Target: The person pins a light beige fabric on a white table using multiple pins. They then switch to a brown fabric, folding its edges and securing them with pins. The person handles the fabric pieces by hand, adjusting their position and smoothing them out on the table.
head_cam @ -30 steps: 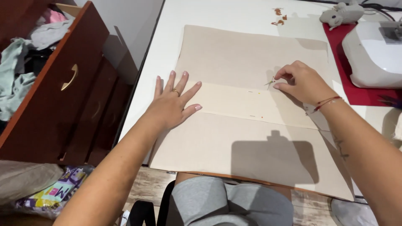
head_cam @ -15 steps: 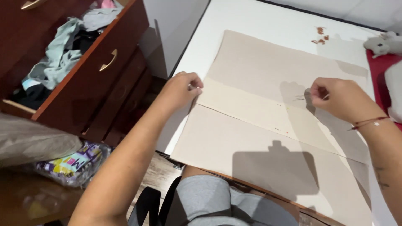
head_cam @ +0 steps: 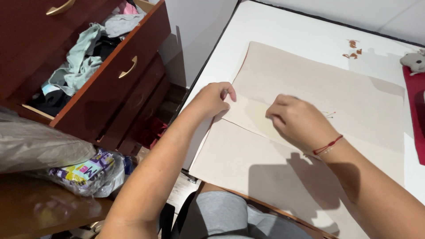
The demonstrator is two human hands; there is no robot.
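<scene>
1. Left hand (head_cam: 211, 100) is curled into a loose fist at the left edge of the large beige fabric sheet (head_cam: 318, 84), its fingertips pressed together on the edge of the folded-over strip.
2. Right hand (head_cam: 297, 120) rests knuckles-up on the same fold line, fingers bunched and pressed down on the cloth; whether anything is pinched beneath them cannot be told, as the palm hides the fingertips.
3. Beige fabric sheet lies flat on the white table (head_cam: 283, 31), folded across the middle, with a paler strip running between the two hands. Its near edge hangs over the table's front, above the person's grey-clad lap (head_cam: 221, 217).
4. A thin red cord bracelet (head_cam: 327, 145) circles the right wrist.
5. What appear to be small pins (head_cam: 330, 114) lie on the fabric just beside the right hand.
6. Small reddish-brown scraps (head_cam: 353, 48) lie on the table beyond the fabric's far edge.
7. A dark red wooden chest of drawers (head_cam: 110, 88) stands left of the table, its upper drawer open and filled with crumpled clothing (head_cam: 79, 62).
8. A clear plastic bag with colourful contents (head_cam: 88, 172) lies below the chest.
</scene>
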